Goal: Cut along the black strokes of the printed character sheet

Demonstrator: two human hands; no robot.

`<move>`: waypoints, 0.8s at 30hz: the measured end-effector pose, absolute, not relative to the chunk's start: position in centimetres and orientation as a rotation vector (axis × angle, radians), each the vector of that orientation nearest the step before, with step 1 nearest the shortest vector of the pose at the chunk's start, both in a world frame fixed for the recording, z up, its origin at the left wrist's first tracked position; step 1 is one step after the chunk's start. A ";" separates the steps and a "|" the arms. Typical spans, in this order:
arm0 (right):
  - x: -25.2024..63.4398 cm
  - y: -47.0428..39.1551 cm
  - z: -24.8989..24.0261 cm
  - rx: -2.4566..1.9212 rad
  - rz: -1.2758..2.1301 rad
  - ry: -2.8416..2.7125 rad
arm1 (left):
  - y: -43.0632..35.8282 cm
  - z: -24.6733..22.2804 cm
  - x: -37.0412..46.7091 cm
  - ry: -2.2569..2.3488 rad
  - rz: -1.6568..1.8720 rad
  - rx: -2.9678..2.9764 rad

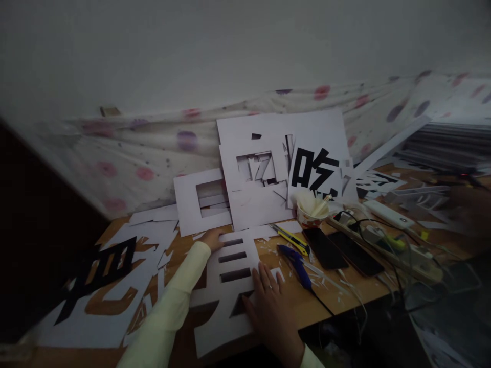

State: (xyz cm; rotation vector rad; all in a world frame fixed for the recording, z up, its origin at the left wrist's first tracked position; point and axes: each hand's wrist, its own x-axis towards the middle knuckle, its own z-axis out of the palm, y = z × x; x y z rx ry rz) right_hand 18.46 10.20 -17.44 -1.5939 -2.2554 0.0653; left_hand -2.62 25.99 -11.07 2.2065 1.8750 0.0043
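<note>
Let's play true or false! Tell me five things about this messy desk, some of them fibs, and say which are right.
1. The bare right hand rests on a flat white cut-out board. True.
2. A yellow-and-black utility knife lies beside a flat black phone. True.
3. The bare left hand holds the knife. False: it touches the board's upper left edge.
4. A blue plastic glue gun sits inside the paper bowl. False: it lies on the brown wooden table.
5. A white sheet with a bold black character leans at the back. True.

co-worker's hand (470,207) is just a blur tbh, and the right hand (272,306) hides part of the flat white slotted board (218,340)
</note>
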 end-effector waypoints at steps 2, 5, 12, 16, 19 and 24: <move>18.5 10.2 -17.5 -1.594 0.033 -2.259 | 26.5 -10.1 -2.1 1.714 -0.080 2.267; 18.5 10.2 -17.5 -1.586 0.005 -2.277 | 27.4 -9.4 -0.6 1.596 -0.144 2.356; 18.5 10.1 -16.9 -1.595 -0.021 -2.273 | 27.8 -10.6 2.5 1.622 -0.251 2.471; 18.4 10.1 -16.7 -1.631 0.001 -2.272 | 27.5 -11.0 2.8 1.666 -0.281 2.500; 18.4 10.2 -16.7 -1.622 -0.007 -2.300 | 27.5 -11.0 2.7 1.668 -0.294 2.515; 18.4 10.2 -16.8 -1.632 0.027 -2.261 | 28.2 -10.2 2.3 1.614 -0.339 2.523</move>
